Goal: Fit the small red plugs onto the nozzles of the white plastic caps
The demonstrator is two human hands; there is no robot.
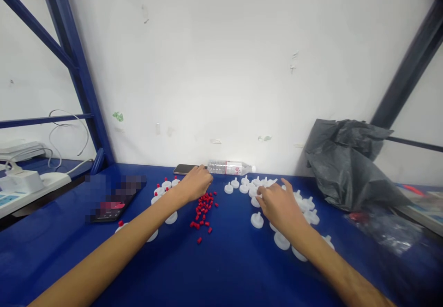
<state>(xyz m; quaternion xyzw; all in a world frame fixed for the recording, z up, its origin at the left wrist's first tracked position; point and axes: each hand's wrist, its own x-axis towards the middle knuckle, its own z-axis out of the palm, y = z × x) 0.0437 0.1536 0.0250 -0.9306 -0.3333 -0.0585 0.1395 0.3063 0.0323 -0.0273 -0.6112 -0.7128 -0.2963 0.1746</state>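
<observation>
My left hand (pixel 198 183) is closed, its fingers curled just above the far end of a loose pile of small red caps (pixel 204 205). What its fingertips hold, if anything, is hidden. My right hand (pixel 282 203) reaches over a spread of white funnel-shaped spouted caps (pixel 256 220), thumb and forefinger closing around one white spouted cap (pixel 255 201). Several other white pieces lie under and around that hand, partly covered. Left of the red pile, partly behind my left forearm, stand white spouted caps with red tips (pixel 166 183).
A clear plastic bottle (pixel 230 167) lies along the wall beside a phone (pixel 185 169). Another dark phone (pixel 117 201) rests on the blue table (pixel 221 270) at left, near a white power strip (pixel 34 189). A grey plastic bag (pixel 349 159) slumps at right.
</observation>
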